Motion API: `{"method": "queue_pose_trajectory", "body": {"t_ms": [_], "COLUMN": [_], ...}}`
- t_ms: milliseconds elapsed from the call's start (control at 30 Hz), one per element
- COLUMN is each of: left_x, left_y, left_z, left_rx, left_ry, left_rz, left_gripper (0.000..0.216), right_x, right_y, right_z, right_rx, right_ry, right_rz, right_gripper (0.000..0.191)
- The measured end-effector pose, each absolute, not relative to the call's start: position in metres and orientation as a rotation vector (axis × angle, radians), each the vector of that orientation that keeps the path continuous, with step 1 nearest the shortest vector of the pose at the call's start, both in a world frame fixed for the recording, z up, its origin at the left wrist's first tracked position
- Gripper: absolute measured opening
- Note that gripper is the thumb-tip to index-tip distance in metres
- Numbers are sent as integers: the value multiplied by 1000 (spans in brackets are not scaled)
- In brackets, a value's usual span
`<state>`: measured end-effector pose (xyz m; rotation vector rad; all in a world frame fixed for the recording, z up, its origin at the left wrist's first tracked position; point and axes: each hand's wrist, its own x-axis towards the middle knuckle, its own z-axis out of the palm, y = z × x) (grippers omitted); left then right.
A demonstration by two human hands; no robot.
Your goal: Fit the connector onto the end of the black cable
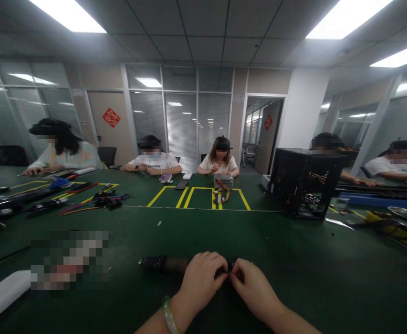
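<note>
A dark, elongated cylindrical object (165, 264) lies on the green table, its metallic tip pointing left. My left hand (201, 283) curls over the right part of it, with thumb and fingers closed. A jade-coloured bangle (170, 315) circles my left wrist. Close against it, my right hand (255, 287) is pinched, its fingertips meeting those of the left. Something small and dark shows between the fingertips, too covered to name. The right end of the cylinder is hidden behind my hands.
A black computer case (302, 185) stands right of centre. Several bundled cables (111, 198) lie at left. Across the table, a power supply (223, 180) with coloured wires sits before a seated person. Other people sit around. A white object (7, 292) lies at lower left.
</note>
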<state>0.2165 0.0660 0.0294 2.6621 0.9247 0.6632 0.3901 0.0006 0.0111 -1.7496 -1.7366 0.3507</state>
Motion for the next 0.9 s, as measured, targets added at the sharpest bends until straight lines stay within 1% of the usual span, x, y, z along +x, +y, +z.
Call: {"method": "queue_pose_trajectory", "body": {"t_ms": [367, 667, 900], "left_x": [212, 211, 212], "left_y": [56, 57, 57], "left_z": [42, 40, 39], "left_rx": [2729, 2695, 2685], "left_ry": [945, 950, 951], "left_rz": [623, 628, 629], "left_gripper": [5, 8, 8], "right_x": [393, 410, 402], "right_y": [-6, 5, 0], "right_z": [16, 35, 30], "right_rx": [-1721, -1646, -1723], "right_ry": [-1868, -2061, -1946], "right_rz": [355, 359, 323], "right_gripper": [10, 7, 8]}}
